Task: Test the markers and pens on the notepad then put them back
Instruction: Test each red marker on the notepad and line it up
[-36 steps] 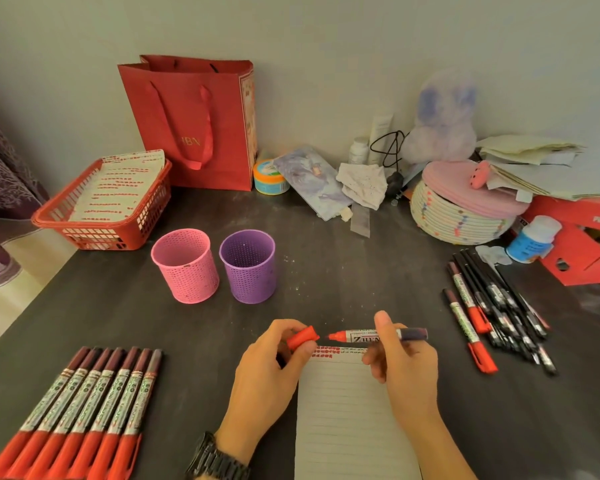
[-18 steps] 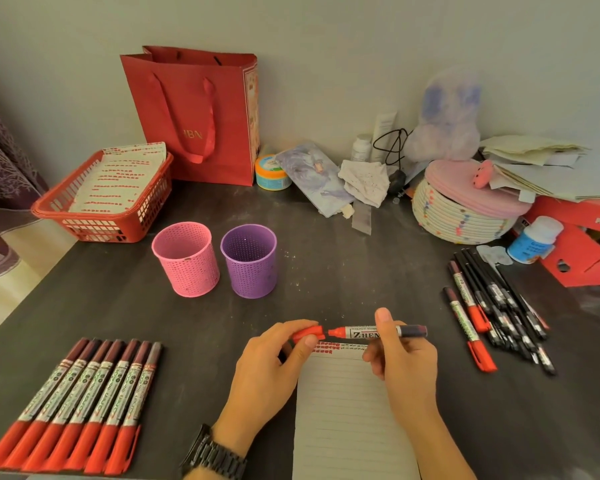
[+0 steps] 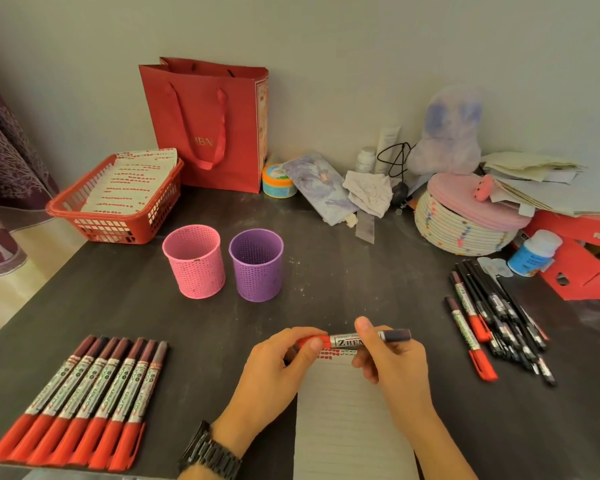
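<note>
The marker (image 3: 347, 341) is level over the notepad's (image 3: 347, 427) top edge, at 5 o'clock from the purple cup (image 3: 256, 265). The left hand (image 3: 274, 372) pinches its red cap (image 3: 321, 339); the right hand (image 3: 395, 362) grips the barrel. Judged light, rigid, smooth: hold mid-barrel.

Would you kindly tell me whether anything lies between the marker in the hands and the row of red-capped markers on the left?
Nothing visible does. Only bare table separates the marker, gripped by the left hand and right hand, from the row of markers. The pink cup and purple cup stand farther back.
</note>
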The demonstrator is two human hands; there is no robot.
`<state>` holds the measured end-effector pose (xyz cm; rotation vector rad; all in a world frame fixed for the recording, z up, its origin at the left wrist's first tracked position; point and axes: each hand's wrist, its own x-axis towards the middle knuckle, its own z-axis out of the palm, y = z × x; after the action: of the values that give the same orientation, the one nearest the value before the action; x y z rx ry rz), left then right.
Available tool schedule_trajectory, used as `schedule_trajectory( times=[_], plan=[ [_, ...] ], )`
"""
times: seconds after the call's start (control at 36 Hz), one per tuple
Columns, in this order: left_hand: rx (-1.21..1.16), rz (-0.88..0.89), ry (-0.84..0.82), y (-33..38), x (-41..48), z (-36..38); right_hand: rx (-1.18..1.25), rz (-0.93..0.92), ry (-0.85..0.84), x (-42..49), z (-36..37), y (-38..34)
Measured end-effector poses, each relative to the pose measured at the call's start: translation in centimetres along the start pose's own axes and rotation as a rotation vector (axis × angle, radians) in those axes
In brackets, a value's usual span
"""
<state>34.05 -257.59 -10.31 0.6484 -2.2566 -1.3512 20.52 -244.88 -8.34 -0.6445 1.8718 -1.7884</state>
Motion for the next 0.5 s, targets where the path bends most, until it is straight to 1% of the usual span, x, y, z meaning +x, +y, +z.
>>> schedule_trajectory(
  times=[0.08,0.19,0.28,0.33,0.36,0.44,0.5],
  plan=[
    [-0.13,-0.049,-0.032,1.2,-0.3,-0.8,0.042,0.035,-0.131,-0.4,-0.5,-0.8],
    [-0.223,-0.062,-0.065,3.0,-0.7,-2.2,0.165,0.054,-0.284,-1.0,-1.5,-2.0],
    [-0.229,-0.066,-0.093,4.1,-0.8,-3.2,0.285,0.053,-0.314,-1.6,-2.5,-2.7],
    [-0.227,-0.061,-0.112,4.5,-0.9,-3.8,0.305,0.036,-0.306,-2.3,-3.0,-3.2],
    [-0.229,-0.061,-0.125,4.7,-0.9,-4.0,0.258,0.006,-0.301,-2.7,-3.1,-3.6],
    [-0.209,-0.07,-0.178,5.3,-1.0,-4.5,-0.038,-0.102,-0.316,-3.8,-3.0,-4.6],
    [-0.184,-0.083,-0.211,5.6,-1.2,-4.6,-0.18,-0.133,-0.314,-4.3,-2.9,-4.9]
  ],
)
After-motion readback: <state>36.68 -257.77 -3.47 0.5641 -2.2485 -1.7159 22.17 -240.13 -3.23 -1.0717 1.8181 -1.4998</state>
